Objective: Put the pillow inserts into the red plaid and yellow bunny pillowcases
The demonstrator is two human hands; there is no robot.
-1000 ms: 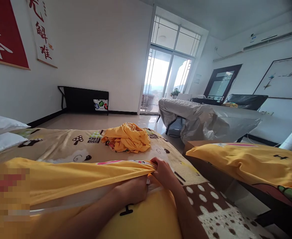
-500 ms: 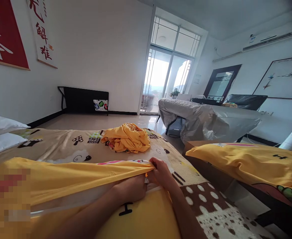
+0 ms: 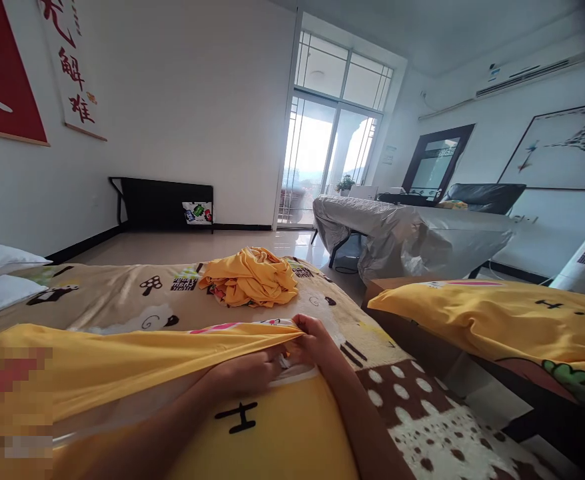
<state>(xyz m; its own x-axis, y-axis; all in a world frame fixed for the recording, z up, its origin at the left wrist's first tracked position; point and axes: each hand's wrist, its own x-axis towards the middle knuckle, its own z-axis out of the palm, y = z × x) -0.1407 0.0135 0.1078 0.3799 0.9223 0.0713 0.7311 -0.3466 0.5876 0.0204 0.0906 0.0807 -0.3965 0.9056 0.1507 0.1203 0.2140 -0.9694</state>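
Note:
A yellow pillowcase [image 3: 137, 347] lies in front of me, its opening stretched wide toward the right. My right hand [image 3: 316, 341] is closed on the case's edge at the far right corner of the opening. Inside the opening, my left hand [image 3: 250, 370] is closed, with a bit of white fabric showing at its blurred fingertips. That fabric appears to belong to the white pillow [image 3: 122, 407], seen in part between the case's two layers. Black line marks show on the case's near layer. Beyond my hands, a crumpled orange-yellow cloth [image 3: 250, 277] sits on the patterned blanket [image 3: 107, 287].
To the right, a yellow-cased pillow [image 3: 497, 327] rests on a cardboard box [image 3: 447, 360]. White pillows [image 3: 2, 293] lie at the left edge. A plastic-covered table [image 3: 397, 233] stands beyond the bed, near a glass door [image 3: 317, 147]. A black folded panel [image 3: 167, 203] leans against the wall.
My left hand has shifted left inside the opening, toward the pillow. My right hand keeps its hold on the case's edge. The view has turned slightly right.

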